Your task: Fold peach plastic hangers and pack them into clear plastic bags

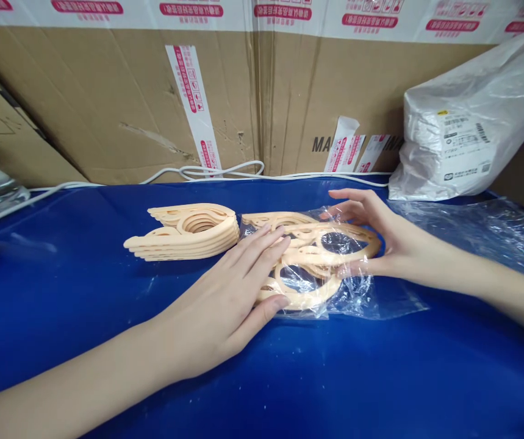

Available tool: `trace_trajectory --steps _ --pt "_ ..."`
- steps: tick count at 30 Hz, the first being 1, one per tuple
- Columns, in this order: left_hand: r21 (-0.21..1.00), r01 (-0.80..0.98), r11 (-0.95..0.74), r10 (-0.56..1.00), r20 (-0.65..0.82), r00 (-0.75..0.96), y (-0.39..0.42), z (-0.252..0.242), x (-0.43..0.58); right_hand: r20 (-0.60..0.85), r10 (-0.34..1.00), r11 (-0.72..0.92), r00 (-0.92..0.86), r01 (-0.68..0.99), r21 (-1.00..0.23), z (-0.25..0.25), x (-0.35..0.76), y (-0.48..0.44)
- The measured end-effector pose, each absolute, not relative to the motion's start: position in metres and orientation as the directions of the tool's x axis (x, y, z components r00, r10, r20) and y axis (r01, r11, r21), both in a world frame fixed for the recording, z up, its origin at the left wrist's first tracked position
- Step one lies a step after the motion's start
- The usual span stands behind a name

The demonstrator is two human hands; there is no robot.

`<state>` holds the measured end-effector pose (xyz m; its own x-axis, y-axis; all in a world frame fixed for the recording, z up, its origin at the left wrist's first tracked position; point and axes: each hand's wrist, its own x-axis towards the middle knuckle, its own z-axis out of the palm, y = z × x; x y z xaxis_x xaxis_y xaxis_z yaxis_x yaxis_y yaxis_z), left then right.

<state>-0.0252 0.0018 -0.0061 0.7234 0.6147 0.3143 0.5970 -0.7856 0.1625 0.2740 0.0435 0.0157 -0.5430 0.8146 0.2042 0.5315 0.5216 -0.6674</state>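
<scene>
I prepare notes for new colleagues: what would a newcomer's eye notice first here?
Probably the pale openwork pieces with clear plastic around them, mid-picture, the left hand lying across them and the right hand curved about their right end. Next, the stack of similar pieces to their left on the blue surface, then the white parcel bag at back right.

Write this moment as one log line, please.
left hand: flat on bagged pieces | right hand: around their right end | unbagged stack: beside, left

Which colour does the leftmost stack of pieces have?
The leftmost stack is pale peach; head view shows it.
</scene>
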Motion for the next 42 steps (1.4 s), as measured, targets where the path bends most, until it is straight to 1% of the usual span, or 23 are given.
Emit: trace_trajectory --steps 2,4,6,8,11,14,17,21,24,28,32,35,37,39,40,41,42 --pt "0.162 0.592 -0.789 0.611 0.300 0.732 0.002 -0.005 -0.025 0.206 0.801 0.541 -0.562 0.533 -0.651 0.016 0.273 0.043" --pt "0.152 0.582 -0.799 0.599 0.289 0.747 0.002 -0.004 -0.024 0.145 0.783 0.545 -0.605 0.554 -0.629 0.022 0.279 0.046" --pt "0.145 0.570 -0.809 0.586 0.283 0.759 0.002 -0.001 -0.024 0.075 0.777 0.519 -0.625 0.568 -0.639 0.030 0.288 0.051" --pt "0.150 0.563 -0.813 0.581 0.290 0.761 0.002 0.000 -0.023 0.050 0.783 0.487 -0.619 0.562 -0.669 0.034 0.292 0.054" --pt "0.170 0.561 -0.811 0.585 0.293 0.756 0.001 0.001 -0.023 0.086 0.790 0.493 -0.607 0.545 -0.678 0.030 0.286 0.051" --pt "0.167 0.559 -0.812 0.583 0.288 0.760 0.001 -0.001 -0.022 0.145 0.786 0.538 -0.602 0.549 -0.640 0.022 0.276 0.045" --pt "0.150 0.554 -0.819 0.571 0.310 0.760 0.001 -0.003 -0.022 0.164 0.773 0.563 -0.613 0.543 -0.623 0.022 0.275 0.043" --pt "0.128 0.552 -0.824 0.562 0.306 0.768 0.001 -0.004 -0.022 0.186 0.772 0.558 -0.607 0.510 -0.655 0.025 0.279 0.046" --pt "0.121 0.549 -0.827 0.559 0.290 0.777 0.002 -0.004 -0.021 0.248 0.791 0.554 -0.559 0.484 -0.678 0.020 0.272 0.047" --pt "0.120 0.540 -0.833 0.547 0.322 0.773 0.002 -0.006 -0.020 0.311 0.802 0.563 -0.510 0.471 -0.679 0.008 0.257 0.043" --pt "0.108 0.541 -0.834 0.545 0.304 0.781 0.002 -0.006 -0.020 0.294 0.803 0.557 -0.519 0.474 -0.682 0.013 0.256 0.042" --pt "0.085 0.542 -0.836 0.542 0.281 0.792 0.003 -0.003 -0.019 0.233 0.801 0.553 -0.552 0.534 -0.639 0.028 0.273 0.049" --pt "0.060 0.526 -0.848 0.521 0.267 0.811 0.004 0.001 -0.017 0.210 0.851 0.509 -0.482 0.654 -0.560 0.036 0.288 0.058" --pt "0.052 0.500 -0.864 0.496 0.248 0.832 0.006 0.004 -0.014 0.173 0.916 0.398 -0.361 0.780 -0.483 0.037 0.300 0.068" --pt "0.056 0.485 -0.872 0.484 0.234 0.843 0.007 0.006 -0.012 0.127 0.941 0.334 -0.313 0.807 -0.486 0.035 0.304 0.073" --pt "0.067 0.470 -0.880 0.472 0.223 0.853 0.009 0.008 -0.009 0.071 0.956 0.277 -0.283 0.803 -0.528 0.032 0.305 0.076" --pt "0.081 0.454 -0.887 0.460 0.220 0.860 0.010 0.009 -0.007 0.016 0.962 0.225 -0.272 0.763 -0.606 0.029 0.304 0.079"
